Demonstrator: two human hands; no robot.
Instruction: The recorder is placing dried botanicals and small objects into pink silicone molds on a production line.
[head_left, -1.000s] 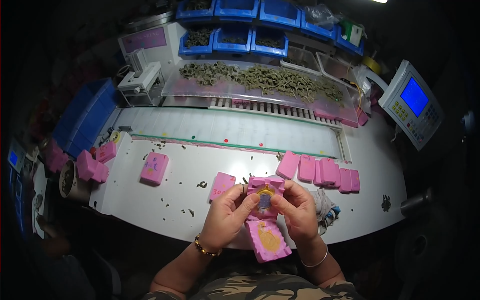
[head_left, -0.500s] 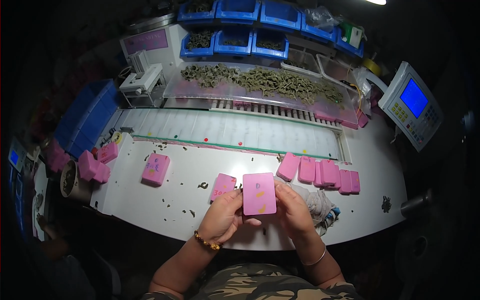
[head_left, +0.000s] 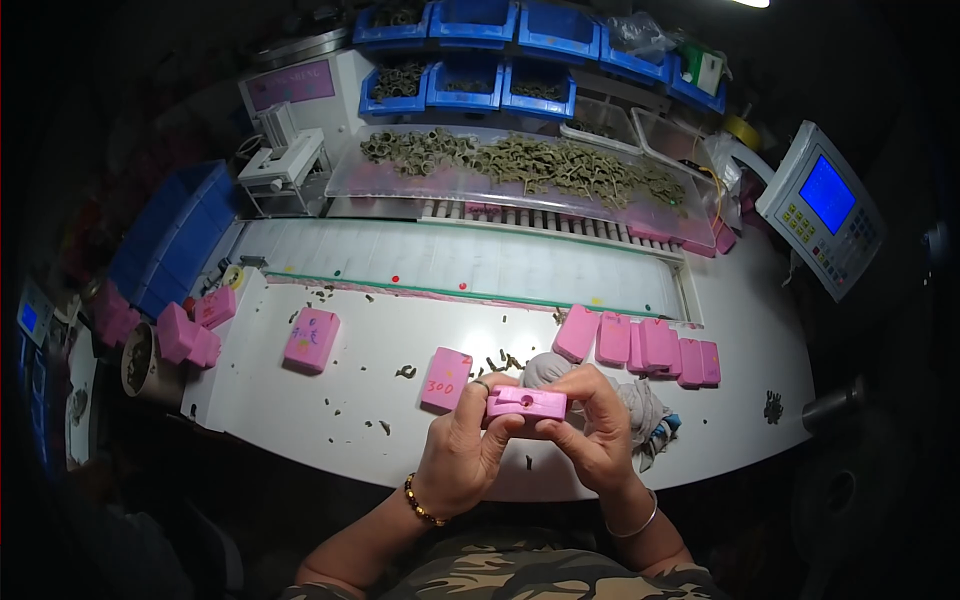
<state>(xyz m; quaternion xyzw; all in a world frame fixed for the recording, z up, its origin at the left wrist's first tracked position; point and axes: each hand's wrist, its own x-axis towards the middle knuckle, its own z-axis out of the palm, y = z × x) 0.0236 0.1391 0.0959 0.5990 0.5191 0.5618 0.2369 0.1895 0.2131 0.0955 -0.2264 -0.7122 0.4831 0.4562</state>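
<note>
**Pink block, edge-on, both hands on it**

So the left hand and right hand have fingers and thumbs clamped on the ends of a pink block, held up over the near side of a white table. Its narrow edge faces the camera: matte pink, a small round hole near the middle, a line running along it. Might be two halves pressed together, but it's too small to swear to. Just behind, to the left, there's a pink block with red handwriting; farther left, one with blue handwriting. Way back, a purple sign carries pale lettering.
</note>
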